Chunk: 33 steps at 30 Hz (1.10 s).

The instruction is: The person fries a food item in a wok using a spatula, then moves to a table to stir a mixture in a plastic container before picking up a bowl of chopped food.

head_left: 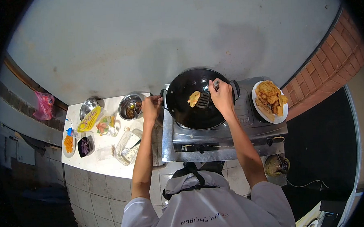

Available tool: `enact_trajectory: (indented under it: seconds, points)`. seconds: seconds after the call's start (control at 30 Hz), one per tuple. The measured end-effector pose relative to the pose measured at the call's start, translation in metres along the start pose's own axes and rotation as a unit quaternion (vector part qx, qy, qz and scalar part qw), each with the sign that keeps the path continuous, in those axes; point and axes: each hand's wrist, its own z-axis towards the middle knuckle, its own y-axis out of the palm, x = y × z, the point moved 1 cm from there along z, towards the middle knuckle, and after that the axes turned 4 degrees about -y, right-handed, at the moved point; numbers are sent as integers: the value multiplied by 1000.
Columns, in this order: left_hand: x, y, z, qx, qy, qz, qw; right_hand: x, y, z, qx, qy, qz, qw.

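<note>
A black wok (183, 118) sits on the stove with its loop handles at left and right. My right hand (222, 96) is closed round the handle of a slotted spatula (203, 101), whose dark blade is down in the wok. Against the blade's left edge lies a small golden fried piece (194, 98). At the wok's left side, my left hand (151, 108) has its fingers closed on the wok's left handle (162, 99). Right of the wok stands a white plate (280, 117) piled with golden fried food (268, 96).
A steel stove (227, 136) carries the wok. On the white table (111, 167) at left are metal bowls (127, 112), a yellow packet (89, 119), a clear container (128, 146), a dark bowl (85, 146) and a plate of orange bits (69, 145). A gas cylinder (277, 165) stands below right.
</note>
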Motion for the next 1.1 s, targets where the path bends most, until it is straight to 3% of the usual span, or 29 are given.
enact_trajectory:
  seconds: [0.67,0.77,1.1]
  points:
    - [-2,2,1,-9,-14,0,1000,6,14,2,39,-36,57,997]
    - [-3,2,1,-16,-25,-1,1000,7,11,-1,22,-22,54,998]
    - [-7,2,3,-17,-8,0,1000,52,-9,-13,108,36,87,990]
